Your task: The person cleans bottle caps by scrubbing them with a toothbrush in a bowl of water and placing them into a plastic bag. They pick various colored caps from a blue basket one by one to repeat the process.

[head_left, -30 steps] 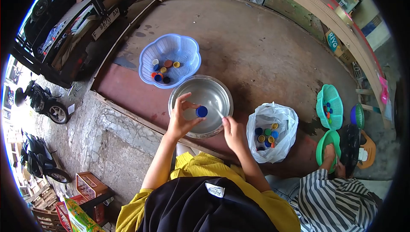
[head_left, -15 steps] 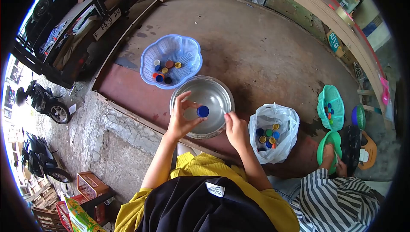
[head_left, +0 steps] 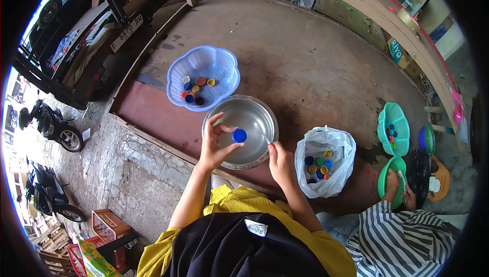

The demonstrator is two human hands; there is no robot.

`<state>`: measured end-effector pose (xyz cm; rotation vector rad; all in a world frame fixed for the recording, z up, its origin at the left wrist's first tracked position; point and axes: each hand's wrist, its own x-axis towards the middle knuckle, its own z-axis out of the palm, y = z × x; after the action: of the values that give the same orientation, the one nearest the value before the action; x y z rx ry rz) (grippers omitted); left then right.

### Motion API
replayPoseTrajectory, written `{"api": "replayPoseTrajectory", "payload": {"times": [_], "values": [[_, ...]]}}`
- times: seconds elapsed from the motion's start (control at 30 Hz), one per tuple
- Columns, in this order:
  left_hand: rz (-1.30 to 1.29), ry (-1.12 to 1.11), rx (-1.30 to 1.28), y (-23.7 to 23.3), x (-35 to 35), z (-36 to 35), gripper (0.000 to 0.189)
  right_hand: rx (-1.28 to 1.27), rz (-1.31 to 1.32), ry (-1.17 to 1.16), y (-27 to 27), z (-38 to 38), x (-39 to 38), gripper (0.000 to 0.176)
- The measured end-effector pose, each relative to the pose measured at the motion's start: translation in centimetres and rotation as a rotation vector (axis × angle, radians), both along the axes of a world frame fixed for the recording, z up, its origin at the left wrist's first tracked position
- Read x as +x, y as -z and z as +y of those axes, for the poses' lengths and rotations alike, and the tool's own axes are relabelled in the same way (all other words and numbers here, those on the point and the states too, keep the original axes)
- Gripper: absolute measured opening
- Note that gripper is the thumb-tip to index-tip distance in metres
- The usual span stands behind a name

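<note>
My left hand (head_left: 216,144) pinches a blue bottle cap (head_left: 239,136) between thumb and fingers, above the metal bowl (head_left: 273,119). At the bowl's right rim, my right hand (head_left: 280,162) has thumb and forefinger pressed together around something small and pale that I cannot make out. Behind the bowl stands a blue plastic basket (head_left: 224,63) holding several caps in white, blue, red, yellow and black. A white plastic bag (head_left: 344,167) lies open to the right of my right hand, with several coloured caps inside.
At the right, another person in a striped sleeve (head_left: 402,231) has both hands at a green bowl (head_left: 383,180). A teal basket (head_left: 400,119) with caps stands beyond it. A wooden edge (head_left: 168,152) borders the table at left. Motorcycles and red crates are on the floor.
The view has shifted slightly. My left hand still holds the blue cap over the bowl, and my right hand has barely moved. The other person's hands have shifted at the green bowl.
</note>
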<state>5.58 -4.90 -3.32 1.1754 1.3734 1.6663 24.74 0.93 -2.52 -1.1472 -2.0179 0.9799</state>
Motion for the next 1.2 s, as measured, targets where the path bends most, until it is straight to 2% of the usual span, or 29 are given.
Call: {"api": "replayPoseTrajectory", "payload": {"times": [0.03, 0.1, 0.13, 0.2, 0.23, 0.27, 0.33, 0.4, 0.43, 0.47, 0.53, 0.63, 0.73, 0.9, 0.93, 1.03, 1.13, 1.2], "values": [[-0.013, 0.006, 0.007, 0.0, -0.1, 0.2, 0.090, 0.011, 0.051, 0.010, -0.6, -0.3, 0.0, 0.020], [-0.047, 0.020, 0.005, 0.3, 0.0, 0.2, 0.090, 0.099, 0.055, -0.117, -1.2, -1.3, -0.2, 0.020], [0.028, 0.025, -0.014, 0.2, 0.0, 0.1, 0.089, 0.139, 0.089, -0.193, -1.0, -1.6, -0.4, 0.020], [0.176, 0.033, -0.045, -0.1, -0.1, 0.2, 0.087, 0.081, -0.020, -0.083, -0.3, -0.3, -0.5, 0.020], [0.104, 0.052, -0.013, 0.0, 0.0, 0.2, 0.089, 0.102, -0.012, -0.058, 0.4, 0.6, -0.3, 0.020], [0.159, 0.039, -0.027, -0.1, -0.2, 0.3, 0.089, 0.124, -0.001, -0.034, 0.9, 1.2, -0.1, 0.020], [0.264, 0.014, -0.064, -0.2, -0.3, 0.2, 0.089, 0.184, 0.003, -0.145, -1.6, -0.1, -0.3, 0.019], [0.206, 0.023, -0.085, -0.5, -0.1, 0.1, 0.091, 0.189, -0.109, -0.252, -2.0, -1.0, -0.4, 0.017], [0.177, 0.027, -0.091, -0.7, -0.1, 0.2, 0.092, 0.093, -0.139, -0.169, -0.9, -0.4, -0.4, 0.017], [0.129, 0.043, -0.054, -0.4, 0.0, 0.1, 0.091, 0.166, -0.119, -0.076, 0.2, 0.8, -0.4, 0.018], [0.041, 0.072, 0.021, 0.2, -0.2, 0.1, 0.089, 0.112, -0.124, -0.036, 0.1, 1.7, 0.1, 0.020], [-0.334, 0.100, 0.065, 0.5, 0.3, 0.1, 0.081, 0.082, 0.097, -0.074, -0.4, -0.1, -0.4, 0.018], [-0.444, 0.150, 0.069, 0.2, 0.4, 0.1, 0.074, -0.009, 0.196, -0.188, 0.0, -1.5, -0.8, 0.019], [-0.405, 0.235, 0.010, 1.3, 0.2, -0.2, 0.066, 0.008, 0.215, -0.045, 1.1, 0.1, -1.0, 0.022], [-0.475, 0.237, 0.018, 1.3, 0.3, -0.1, 0.066, 0.042, 0.268, -0.057, 1.1, 0.0, -0.8, 0.022], [-0.653, 0.241, 0.022, 1.1, 0.5, -0.1, 0.065, 0.067, 0.201, -0.158, 1.2, -0.5, -0.7, 0.022], [-0.695, 0.242, 0.008, 0.8, 0.5, -0.1, 0.067, 0.022, 0.134, 0.005, 0.1, 0.3, -0.6, 0.020], [-0.630, 0.242, 0.008, 0.9, 0.4, 0.0, 0.066, 0.136, 0.161, -0.113, -0.3, -0.6, -0.2, 0.018]]}}
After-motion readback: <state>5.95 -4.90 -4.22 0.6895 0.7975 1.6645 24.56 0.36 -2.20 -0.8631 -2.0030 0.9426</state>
